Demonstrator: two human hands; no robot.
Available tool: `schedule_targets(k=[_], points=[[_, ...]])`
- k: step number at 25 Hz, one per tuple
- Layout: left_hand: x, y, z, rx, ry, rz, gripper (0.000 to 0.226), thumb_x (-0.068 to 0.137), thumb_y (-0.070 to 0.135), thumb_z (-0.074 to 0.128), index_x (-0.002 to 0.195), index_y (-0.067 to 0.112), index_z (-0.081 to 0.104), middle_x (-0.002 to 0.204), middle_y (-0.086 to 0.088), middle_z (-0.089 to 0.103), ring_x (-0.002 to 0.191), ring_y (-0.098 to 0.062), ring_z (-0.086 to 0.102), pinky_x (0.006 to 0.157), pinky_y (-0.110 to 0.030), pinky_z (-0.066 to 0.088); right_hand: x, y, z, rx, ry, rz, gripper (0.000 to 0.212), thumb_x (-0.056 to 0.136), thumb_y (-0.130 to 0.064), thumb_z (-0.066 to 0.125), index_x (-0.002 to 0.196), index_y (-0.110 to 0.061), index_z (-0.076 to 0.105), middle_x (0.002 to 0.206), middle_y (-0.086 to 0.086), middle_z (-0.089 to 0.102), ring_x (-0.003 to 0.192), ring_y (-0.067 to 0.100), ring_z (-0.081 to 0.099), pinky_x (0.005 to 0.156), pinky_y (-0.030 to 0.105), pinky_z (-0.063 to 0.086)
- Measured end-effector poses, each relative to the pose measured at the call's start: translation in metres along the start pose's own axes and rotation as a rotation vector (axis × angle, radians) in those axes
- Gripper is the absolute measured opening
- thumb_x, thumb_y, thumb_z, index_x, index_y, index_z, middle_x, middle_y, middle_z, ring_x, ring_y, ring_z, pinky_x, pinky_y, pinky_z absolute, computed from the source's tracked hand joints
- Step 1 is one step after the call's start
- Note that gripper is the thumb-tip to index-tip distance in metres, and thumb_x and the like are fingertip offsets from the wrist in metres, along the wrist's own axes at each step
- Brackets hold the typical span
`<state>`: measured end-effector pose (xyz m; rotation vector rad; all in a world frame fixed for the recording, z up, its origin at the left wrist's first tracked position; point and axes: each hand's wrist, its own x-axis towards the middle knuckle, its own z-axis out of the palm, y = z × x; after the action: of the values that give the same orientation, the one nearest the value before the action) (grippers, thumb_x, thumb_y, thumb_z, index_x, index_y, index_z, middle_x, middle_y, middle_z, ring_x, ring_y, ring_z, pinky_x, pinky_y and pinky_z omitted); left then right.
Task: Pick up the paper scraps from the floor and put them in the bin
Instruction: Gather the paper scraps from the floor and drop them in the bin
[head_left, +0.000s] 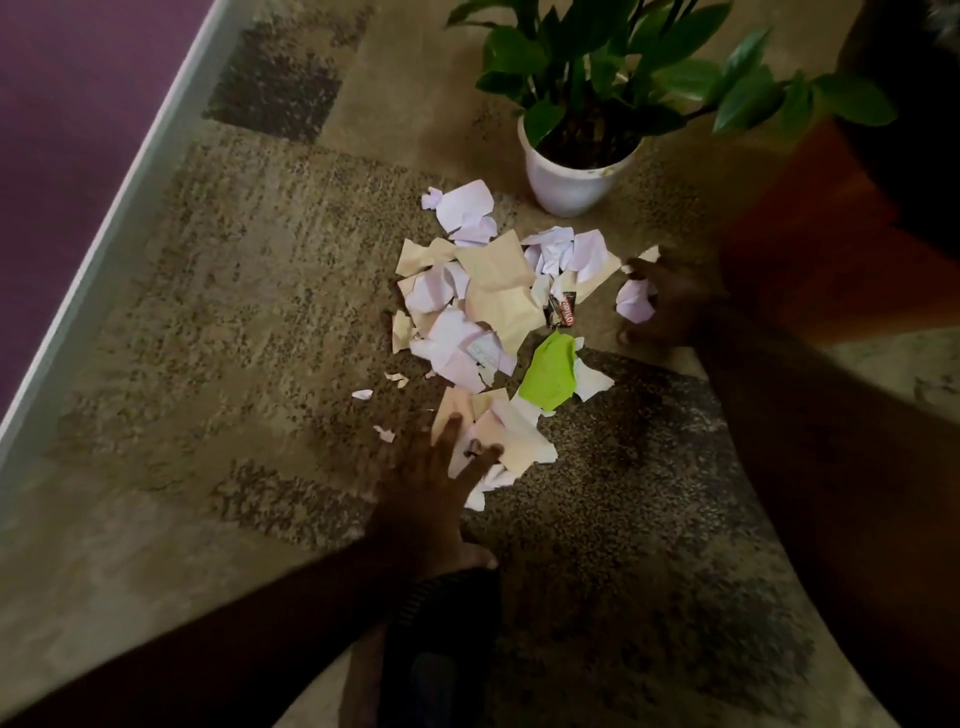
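A heap of torn paper scraps (488, 301) lies on the patterned carpet: white, cream and one bright green piece (550, 371), plus a small dark wrapper (563, 310). My left hand (431, 483) rests flat with spread fingers on the near cream scraps (514, 436). At the heap's right edge my right hand (670, 301) curls around a crumpled white scrap (635, 300). No bin is in view.
A white pot with a green leafy plant (571, 176) stands just beyond the heap. A pale skirting board (119, 218) and purple wall run along the left. A reddish-brown piece of furniture (810, 218) is at the right. My foot (441, 649) is near the bottom.
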<state>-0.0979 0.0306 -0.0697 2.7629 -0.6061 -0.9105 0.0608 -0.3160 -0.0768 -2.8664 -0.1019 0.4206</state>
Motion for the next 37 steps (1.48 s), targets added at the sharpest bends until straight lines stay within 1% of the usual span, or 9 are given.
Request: schedule_targets(k=[4,8,11,17,21,24,27,31,37], points=[[-0.001,0.016,0.004,0.1,0.002,-0.031,0.111,0.057,0.075,0.064,0.143,0.051,-0.003,0.159,-0.004,-0.021,0.145,-0.041,-0.003,0.111,-0.06,0.026,-0.017,-0.002,0.008,0.108,-0.046,-0.022,0.08,0.074,-0.025,0.08,0.144,-0.008,0.043,0.153,0.018,0.034,0.144,0.031,0.028,0.119,0.039,0.021],[0.003,0.032,0.005,0.165,0.022,-0.108,0.084,0.076,0.06,0.057,0.144,0.043,0.011,0.16,-0.007,-0.015,0.145,-0.038,0.001,0.113,-0.054,0.021,-0.035,-0.021,0.021,0.274,-0.008,0.074,0.058,0.083,-0.013,0.07,0.138,-0.018,0.053,0.156,0.008,0.032,0.142,0.022,0.032,0.116,0.033,0.029],[0.009,0.03,0.003,0.169,0.04,-0.137,0.066,0.086,0.045,0.052,0.143,0.036,0.021,0.161,-0.008,-0.006,0.145,-0.036,0.006,0.111,-0.049,0.027,-0.051,-0.04,0.036,0.325,-0.066,0.119,0.06,0.083,-0.007,0.067,0.139,-0.019,0.05,0.159,0.004,0.024,0.143,0.023,0.031,0.117,0.035,0.029],[0.025,0.014,-0.008,0.121,0.091,-0.076,0.055,0.077,0.041,0.065,0.126,0.025,0.046,0.147,-0.011,0.029,0.125,-0.031,0.034,0.098,-0.039,0.035,-0.083,-0.092,0.046,0.428,-0.091,0.084,0.078,0.079,-0.002,0.057,0.151,-0.019,0.03,0.157,0.01,0.024,0.144,0.028,0.027,0.118,0.039,0.027],[0.033,0.003,-0.017,0.075,0.119,-0.018,0.035,0.084,0.035,0.06,0.116,0.023,0.056,0.137,-0.009,0.04,0.119,-0.029,0.039,0.098,-0.037,0.032,-0.092,-0.119,0.049,0.277,-0.241,0.039,0.087,0.083,-0.021,0.062,0.151,-0.042,0.012,0.161,0.005,0.012,0.15,0.027,0.006,0.117,0.051,0.026],[0.034,0.002,-0.022,-0.036,0.109,-0.014,0.026,0.089,0.022,0.055,0.114,0.019,0.06,0.129,-0.009,0.044,0.116,-0.028,0.044,0.097,-0.038,0.039,-0.095,-0.131,0.059,0.098,-0.208,-0.053,0.055,0.089,-0.027,0.057,0.141,-0.031,0.043,0.154,0.012,0.032,0.143,0.031,0.026,0.111,0.04,0.037],[0.03,-0.004,-0.031,-0.186,0.117,0.005,0.02,0.086,0.017,0.061,0.103,0.009,0.066,0.12,-0.014,0.051,0.113,-0.029,0.051,0.095,-0.038,0.042,-0.091,-0.136,0.062,0.077,-0.152,-0.026,0.033,0.09,-0.018,0.055,0.123,-0.014,0.061,0.133,0.017,0.057,0.103,0.025,0.062,0.078,0.023,0.048],[0.029,-0.013,-0.043,-0.264,0.142,-0.069,0.033,0.082,0.017,0.069,0.113,0.005,0.067,0.137,-0.014,0.053,0.124,-0.029,0.052,0.104,-0.032,0.038,-0.093,-0.129,0.044,0.196,-0.156,0.111,0.03,0.09,-0.011,0.059,0.119,-0.019,0.067,0.126,0.007,0.061,0.106,0.025,0.063,0.091,0.03,0.049],[0.033,-0.006,-0.082,-0.323,0.322,-0.096,0.024,0.075,0.006,0.074,0.098,0.0,0.072,0.108,-0.017,0.068,0.105,-0.03,0.062,0.09,-0.03,0.041,-0.091,-0.11,-0.024,0.358,-0.187,0.151,0.027,0.089,-0.014,0.066,0.115,-0.02,0.07,0.117,0.007,0.067,0.091,0.017,0.064,0.076,0.017,0.045]])
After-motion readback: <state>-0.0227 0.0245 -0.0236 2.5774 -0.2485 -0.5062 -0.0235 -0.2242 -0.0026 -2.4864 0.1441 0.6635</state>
